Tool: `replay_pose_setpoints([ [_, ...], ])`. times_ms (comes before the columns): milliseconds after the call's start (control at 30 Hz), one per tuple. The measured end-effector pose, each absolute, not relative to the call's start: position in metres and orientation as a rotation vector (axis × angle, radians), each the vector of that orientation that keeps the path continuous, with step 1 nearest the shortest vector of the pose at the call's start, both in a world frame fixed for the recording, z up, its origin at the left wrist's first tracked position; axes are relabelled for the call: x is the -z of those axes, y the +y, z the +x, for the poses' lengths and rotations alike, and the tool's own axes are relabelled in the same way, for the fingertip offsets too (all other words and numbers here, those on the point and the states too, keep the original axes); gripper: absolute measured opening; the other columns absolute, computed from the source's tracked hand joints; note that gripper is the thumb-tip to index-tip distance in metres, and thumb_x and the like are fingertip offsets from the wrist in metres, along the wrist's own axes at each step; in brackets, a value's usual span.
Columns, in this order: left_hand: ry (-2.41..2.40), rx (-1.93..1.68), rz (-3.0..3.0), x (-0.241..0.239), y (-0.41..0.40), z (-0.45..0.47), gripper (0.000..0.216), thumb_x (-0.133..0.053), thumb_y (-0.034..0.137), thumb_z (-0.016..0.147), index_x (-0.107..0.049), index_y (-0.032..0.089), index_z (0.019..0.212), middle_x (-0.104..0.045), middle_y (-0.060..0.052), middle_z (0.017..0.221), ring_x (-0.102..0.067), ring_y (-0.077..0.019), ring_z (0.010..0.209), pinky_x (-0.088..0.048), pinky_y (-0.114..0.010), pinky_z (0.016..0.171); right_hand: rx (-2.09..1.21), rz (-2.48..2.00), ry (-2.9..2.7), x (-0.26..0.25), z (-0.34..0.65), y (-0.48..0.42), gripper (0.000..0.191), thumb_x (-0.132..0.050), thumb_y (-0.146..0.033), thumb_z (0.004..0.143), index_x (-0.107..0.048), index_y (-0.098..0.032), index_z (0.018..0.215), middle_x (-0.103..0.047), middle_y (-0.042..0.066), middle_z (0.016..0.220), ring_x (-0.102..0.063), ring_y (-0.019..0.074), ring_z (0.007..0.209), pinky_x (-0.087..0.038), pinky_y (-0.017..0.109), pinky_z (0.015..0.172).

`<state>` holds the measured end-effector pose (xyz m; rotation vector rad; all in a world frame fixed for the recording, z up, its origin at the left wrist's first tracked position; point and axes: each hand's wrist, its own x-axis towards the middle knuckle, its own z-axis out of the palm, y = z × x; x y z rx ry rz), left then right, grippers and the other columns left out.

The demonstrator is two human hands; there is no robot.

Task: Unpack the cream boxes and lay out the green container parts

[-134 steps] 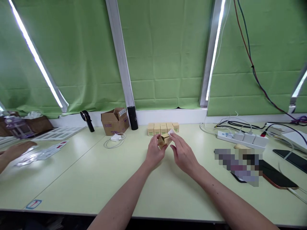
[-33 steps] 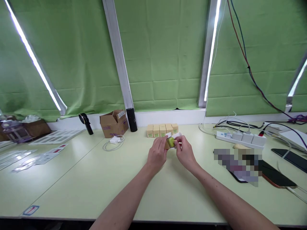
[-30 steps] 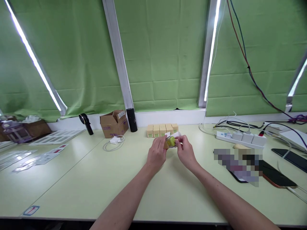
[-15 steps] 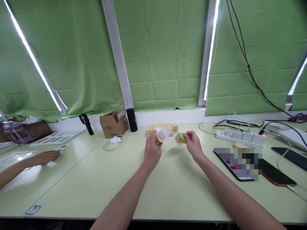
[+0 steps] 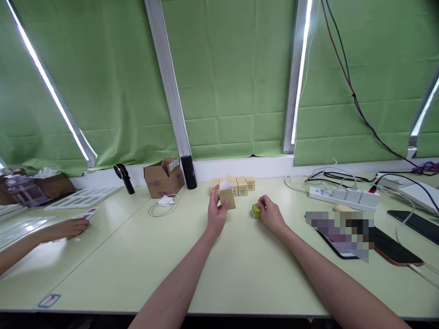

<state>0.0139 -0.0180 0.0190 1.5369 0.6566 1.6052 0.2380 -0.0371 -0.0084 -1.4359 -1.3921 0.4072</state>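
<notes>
My left hand [image 5: 216,211] grips a small tan cardboard box [image 5: 227,197], held upright above the table with its white top flap showing. My right hand [image 5: 270,213] rests low on the pale green table [image 5: 219,269], fingers closed on a small clear case with a yellow-green item inside [image 5: 255,209], which touches the tabletop. Behind both hands a row of matching small tan boxes [image 5: 242,185] stands near the window sill.
At the far left another person's hand [image 5: 70,225] lies on flat card sheets. An open brown carton [image 5: 163,176], a black cylinder [image 5: 189,171], a white charger with cable [image 5: 165,201], a power strip [image 5: 345,196] and phones [image 5: 394,252] sit around.
The two hands drew apart: my right hand pulled the yellow-green case out of the box and lowered it to the table. My left hand turned the emptied box upright. Another person's hand reappeared at the left.
</notes>
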Motion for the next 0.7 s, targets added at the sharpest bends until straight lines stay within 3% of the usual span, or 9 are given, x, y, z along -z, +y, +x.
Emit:
replay_pose_setpoints([
  [133,0.57,-1.574,1.29,-0.022,-0.017,0.013,0.079,-0.079,0.051,0.083,-0.039,0.026,0.146,-0.071,-0.009,0.114,-0.067,-0.025,0.105,-0.055,-0.035,0.09,-0.409,-1.456,-1.433,0.011,0.238,-0.036,0.016,-0.046,-0.038,0.093,-0.052,-0.026,0.085,-0.067,0.002,0.08,-0.057,0.0195,0.07,-0.04,0.031,0.064],
  [267,0.483,-1.521,1.108,-0.025,-0.016,0.014,0.065,-0.082,0.048,0.08,-0.05,0.027,0.133,-0.071,-0.006,0.115,-0.068,-0.0237,0.101,-0.057,-0.036,0.083,-0.404,-1.465,-1.455,0.009,0.238,-0.037,0.018,-0.045,-0.04,0.095,-0.055,-0.026,0.091,-0.069,0.005,0.088,-0.06,0.0219,0.079,-0.042,0.034,0.071],
  [467,0.372,-1.477,0.978,-0.026,-0.016,0.015,0.039,-0.077,0.041,0.085,-0.064,0.022,0.116,-0.072,-0.006,0.116,-0.069,-0.02,0.1,-0.057,-0.032,0.082,-0.277,-1.426,-1.452,-0.01,0.227,-0.048,0.028,-0.046,-0.045,0.096,-0.063,-0.025,0.105,-0.07,0.009,0.117,-0.052,0.0305,0.12,-0.042,0.046,0.098],
  [533,0.358,-1.428,0.962,-0.026,-0.018,0.016,0.035,-0.074,0.043,0.088,-0.067,0.019,0.112,-0.074,-0.007,0.111,-0.072,-0.0222,0.095,-0.058,-0.035,0.082,-0.283,-1.378,-1.452,-0.019,0.221,-0.054,0.032,-0.046,-0.049,0.096,-0.066,-0.026,0.105,-0.07,0.008,0.118,-0.051,0.0308,0.122,-0.04,0.049,0.102],
  [700,0.323,-1.327,0.982,-0.029,-0.027,0.022,0.037,-0.07,0.045,0.089,-0.068,0.014,0.108,-0.077,-0.011,0.097,-0.076,-0.0282,0.084,-0.06,-0.042,0.078,-0.473,-1.25,-1.422,-0.034,0.203,-0.069,0.04,-0.055,-0.058,0.092,-0.072,-0.026,0.109,-0.072,0.01,0.115,-0.058,0.0289,0.109,-0.046,0.047,0.095],
])
